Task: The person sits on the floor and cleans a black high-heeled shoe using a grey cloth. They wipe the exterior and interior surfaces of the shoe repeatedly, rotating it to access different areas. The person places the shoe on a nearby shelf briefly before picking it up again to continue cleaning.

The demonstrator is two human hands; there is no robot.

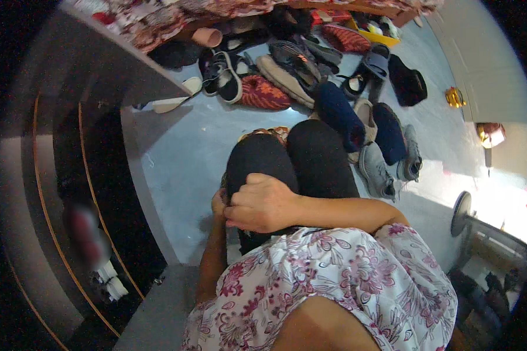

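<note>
My right hand (pixel 263 204) lies across my left thigh, its fingers curled in and their tips turned out of sight. Whether anything is between them cannot be seen. Close beside it, at the outer side of the same leg, is my left hand (pixel 219 202), mostly hidden by the knee and the right hand. Black trousers (pixel 320 158) cover both bent legs. A patterned brown-orange thing (pixel 270 130) shows just past the knees, and its kind is unclear. Right of my knees lie navy slip-on shoes (pixel 340 114) and a grey lace-up shoe (pixel 375 169).
Many shoes lie on the pale floor ahead, among them a red patterned shoe (pixel 263 92) and a dark slide sandal (pixel 376 61). A yellow box (pixel 380 38) stands behind them. At left is a dark open cabinet with shelves (pixel 88 171). A round-ended rack (pixel 461 213) stands right.
</note>
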